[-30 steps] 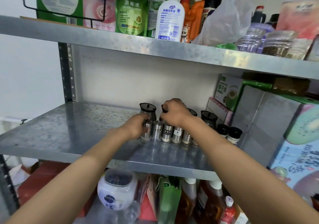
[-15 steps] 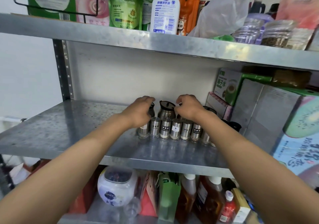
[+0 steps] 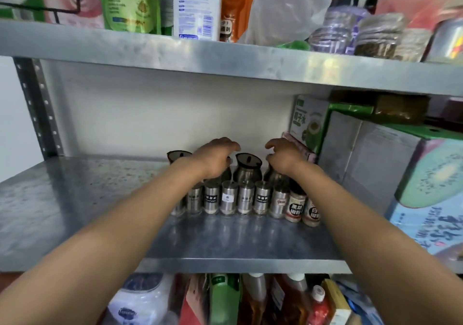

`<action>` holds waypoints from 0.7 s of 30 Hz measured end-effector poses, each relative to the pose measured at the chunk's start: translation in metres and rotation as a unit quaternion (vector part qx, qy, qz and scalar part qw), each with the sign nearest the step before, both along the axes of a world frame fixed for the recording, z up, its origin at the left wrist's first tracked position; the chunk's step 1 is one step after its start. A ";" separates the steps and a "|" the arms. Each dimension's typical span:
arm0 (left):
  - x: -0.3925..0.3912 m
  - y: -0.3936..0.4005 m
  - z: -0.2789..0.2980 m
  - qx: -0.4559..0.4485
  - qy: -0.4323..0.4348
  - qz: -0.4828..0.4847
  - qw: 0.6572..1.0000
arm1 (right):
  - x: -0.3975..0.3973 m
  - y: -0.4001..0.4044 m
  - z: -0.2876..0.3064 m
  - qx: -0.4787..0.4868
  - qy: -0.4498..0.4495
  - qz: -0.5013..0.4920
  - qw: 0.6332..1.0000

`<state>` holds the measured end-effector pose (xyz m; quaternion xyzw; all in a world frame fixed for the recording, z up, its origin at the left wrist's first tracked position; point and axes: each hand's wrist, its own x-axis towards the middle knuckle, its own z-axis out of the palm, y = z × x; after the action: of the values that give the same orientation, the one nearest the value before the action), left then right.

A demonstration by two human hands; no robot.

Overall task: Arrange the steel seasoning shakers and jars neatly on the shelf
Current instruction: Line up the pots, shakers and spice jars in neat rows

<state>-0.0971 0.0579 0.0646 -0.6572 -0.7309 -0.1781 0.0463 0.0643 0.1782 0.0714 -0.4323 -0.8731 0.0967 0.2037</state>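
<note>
Several small steel shakers (image 3: 226,199) with labels stand in a tight front row on the middle metal shelf (image 3: 75,194). Two black-capped pepper bottles (image 3: 295,207) end that row on the right. Behind them stand steel jars with dark lids: one at the left (image 3: 179,155) and one in the middle (image 3: 248,168). My left hand (image 3: 215,159) curls over the top of a jar between those two. To the right of the middle jar, my right hand (image 3: 284,155) curls over the top of another one. Both held jars are mostly hidden.
Cardboard boxes (image 3: 370,154) and a kiwi-print box (image 3: 431,187) fill the shelf's right side, close to my right hand. The upper shelf (image 3: 225,56) hangs low overhead with bottles and pouches. Bottles and a tub (image 3: 140,304) crowd the level below. Bare shelf lies to the left.
Both hands have left the front row and reached back onto the lidded jars. The jars now stand closer together behind the shakers, and the view has moved closer.
</note>
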 end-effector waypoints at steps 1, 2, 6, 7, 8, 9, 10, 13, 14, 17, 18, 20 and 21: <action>0.001 0.010 0.002 -0.010 0.005 0.000 1.000 | 0.001 0.007 -0.001 0.002 0.004 -0.005 1.000; 0.002 0.019 0.004 -0.019 0.010 0.001 1.000 | 0.001 0.012 -0.002 0.000 0.007 -0.010 1.000; 0.004 0.060 0.003 -0.056 0.013 0.005 0.998 | -0.001 0.035 -0.005 -0.032 -0.013 -0.034 0.999; 0.006 0.067 0.000 -0.069 0.019 -0.001 0.997 | -0.001 0.041 -0.007 -0.044 -0.031 -0.037 0.998; 0.009 0.073 -0.003 -0.080 0.025 -0.006 0.996 | -0.001 0.046 -0.009 -0.053 -0.047 -0.038 0.997; 0.011 0.079 -0.007 -0.087 0.027 -0.010 0.996 | -0.001 0.051 -0.011 -0.064 -0.060 -0.039 0.995; 0.013 0.084 -0.010 -0.090 0.020 -0.011 0.996 | 0.000 0.055 -0.013 -0.074 -0.070 -0.039 0.994; 0.015 0.095 -0.018 -0.073 0.026 -0.001 0.997 | 0.002 0.068 -0.019 -0.070 -0.097 -0.034 0.992; 0.014 0.099 -0.019 -0.064 0.033 0.003 0.997 | 0.002 0.071 -0.020 -0.063 -0.100 -0.032 0.992; 0.012 0.104 -0.018 -0.046 0.021 0.011 0.999 | 0.002 0.079 -0.019 -0.042 -0.110 -0.019 0.993; 0.012 0.105 -0.018 -0.042 0.013 0.009 0.999 | 0.002 0.082 -0.018 -0.040 -0.108 -0.014 0.993; 0.013 0.106 -0.017 -0.033 0.004 0.005 0.999 | 0.002 0.084 -0.015 -0.037 -0.108 -0.011 0.993; 0.013 0.107 -0.016 -0.032 0.003 0.004 0.999 | 0.002 0.083 -0.015 -0.036 -0.107 -0.012 0.994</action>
<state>-0.0842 0.1647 0.0485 -0.6557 -0.7389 -0.1527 0.0283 0.0666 0.2609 0.0564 -0.4573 -0.8808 0.0789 0.0943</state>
